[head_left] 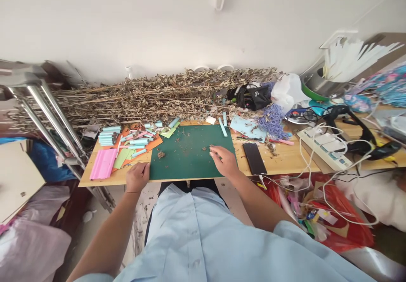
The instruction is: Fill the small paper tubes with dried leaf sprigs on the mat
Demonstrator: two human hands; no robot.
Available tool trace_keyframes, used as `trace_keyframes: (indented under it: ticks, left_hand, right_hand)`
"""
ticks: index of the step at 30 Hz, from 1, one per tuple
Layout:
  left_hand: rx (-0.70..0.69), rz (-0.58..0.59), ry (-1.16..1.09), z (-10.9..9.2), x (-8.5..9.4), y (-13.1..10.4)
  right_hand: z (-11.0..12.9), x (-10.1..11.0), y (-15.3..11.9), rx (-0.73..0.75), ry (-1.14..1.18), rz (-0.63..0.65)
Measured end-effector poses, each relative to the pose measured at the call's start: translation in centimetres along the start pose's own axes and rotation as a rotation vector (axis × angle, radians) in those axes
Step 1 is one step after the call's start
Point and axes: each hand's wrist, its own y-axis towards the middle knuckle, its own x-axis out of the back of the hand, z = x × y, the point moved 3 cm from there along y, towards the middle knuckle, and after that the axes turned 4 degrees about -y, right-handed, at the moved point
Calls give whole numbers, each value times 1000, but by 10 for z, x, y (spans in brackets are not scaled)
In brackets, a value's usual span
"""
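Observation:
My left hand (138,177) rests in a loose fist on the table's front edge, beside the left side of a green cutting mat (187,168). Its palm is hidden, so I cannot see if anything is inside. Over the mat's right part, my right hand (224,162) has thumb and fingers pinched together; whatever is between them is too small to make out. A small crumb of dried plant (204,149) lies just left of those fingertips. Nearer the left hand sits a brown clump of dried plant (161,154). Fine plant bits are scattered across the mat.
Long dried plant stalks (142,98) are heaped along the wall. Light-blue paper rolls (108,137) and a pink plastic piece (103,164) lie left. To the right are a phone (254,158), purple yarn (272,123), and a power strip (325,149) with trailing cables.

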Motion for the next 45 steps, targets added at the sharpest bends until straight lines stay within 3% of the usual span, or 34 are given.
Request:
trace_keyframes:
  ticks: [6, 11, 13, 17, 21, 27, 32, 36, 39, 42, 45]
  left_hand:
    - [-9, 45, 14, -2, -2, 3]
    - [48, 34, 6, -4, -1, 3]
    - [74, 33, -25, -5, 0, 3]
    - [105, 45, -87, -6, 0, 3]
    - [121, 30, -126, -5, 0, 2]
    - [83, 42, -77, -3, -2, 0]
    - [69, 43, -60, -2, -2, -2]
    - [44, 16, -27, 0, -3, -3]
    - [24, 6, -11, 0, -4, -3]
    - [-5, 1, 21, 0, -4, -3]
    - [-29, -5, 52, -2, -3, -3]
  right_hand:
    - [19, -60, 92, 241, -68, 418]
    - [3, -97, 177, 164, -167, 590]
    - [-11, -97, 206, 77, -188, 617]
    - [-26, -78, 257, 54, -172, 597]
    - [-25, -61, 292, 50, -144, 589]
    - [-15, -53, 316, 46, -139, 516]
    - [-11, -45, 321, 49, -245, 504]
    - [-15, -40, 310, 31, -259, 534]
    - [-24, -42, 296, -37, -306, 625]
    - [-34, -48, 281, -117, -409, 718]
    - [-38, -52, 267, -99, -540, 730]
